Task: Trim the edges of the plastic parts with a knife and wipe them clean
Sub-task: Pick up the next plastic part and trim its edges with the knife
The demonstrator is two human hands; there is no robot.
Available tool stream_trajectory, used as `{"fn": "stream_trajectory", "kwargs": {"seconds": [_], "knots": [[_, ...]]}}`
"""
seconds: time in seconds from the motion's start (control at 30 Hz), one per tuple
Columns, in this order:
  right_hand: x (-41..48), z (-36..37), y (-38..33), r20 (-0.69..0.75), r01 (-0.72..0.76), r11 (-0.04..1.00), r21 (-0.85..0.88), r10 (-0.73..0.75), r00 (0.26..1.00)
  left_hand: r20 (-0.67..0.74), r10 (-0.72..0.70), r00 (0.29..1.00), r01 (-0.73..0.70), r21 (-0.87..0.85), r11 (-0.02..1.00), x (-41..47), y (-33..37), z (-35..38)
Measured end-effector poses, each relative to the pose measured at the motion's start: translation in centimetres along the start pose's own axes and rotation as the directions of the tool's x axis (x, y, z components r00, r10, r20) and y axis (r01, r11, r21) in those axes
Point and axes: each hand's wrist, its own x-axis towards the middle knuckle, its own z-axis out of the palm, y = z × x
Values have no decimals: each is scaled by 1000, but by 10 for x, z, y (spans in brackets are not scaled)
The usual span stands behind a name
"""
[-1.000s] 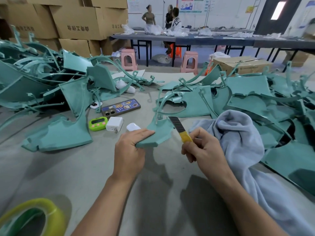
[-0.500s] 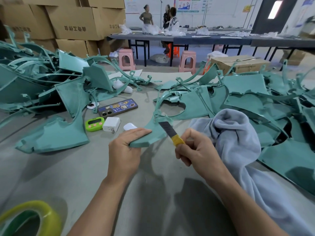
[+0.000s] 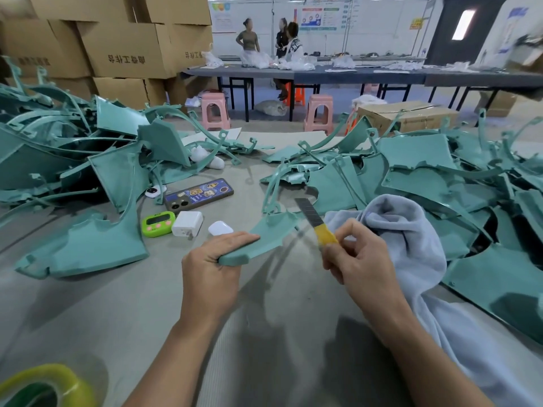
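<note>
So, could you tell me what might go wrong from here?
The knife shows a long bare blade near the teal part; a slip could reach the left hand gripping it. Held by one end only, the part may twist. The blade could snag the grey cloth beside the right hand.

Mirrored, unreadable Chinese characters on cardboard box (image 3: pixel 126 51)
</note>
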Motion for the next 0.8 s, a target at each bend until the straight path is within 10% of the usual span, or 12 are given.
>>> {"fn": "stream_trajectory", "kwargs": {"seconds": [0.1, 0.27, 0.43, 0.53, 0.8], "knots": [[-5, 6, -7, 249, 8, 996, 88, -30, 968, -2, 3, 1000, -3, 3, 1000, 0, 1, 1], [0, 3, 3, -7, -50, 997, -57, 50, 999, -4, -38, 999, 37, -35, 999, 1, 1, -1], [-6, 8, -3, 263, -21, 999, 41, 9, 965, -14, -46, 999, 46, -37, 998, 1, 1, -1], [0, 7, 8, 29, -64, 990, -129, 68, 997, -15, -31, 999, 31, -35, 999, 0, 1, -2], [0, 5, 7, -74, -86, 979, 185, 102, 992, -4, -183, 983, 169, -361, 917, 3, 15, 2]]}}
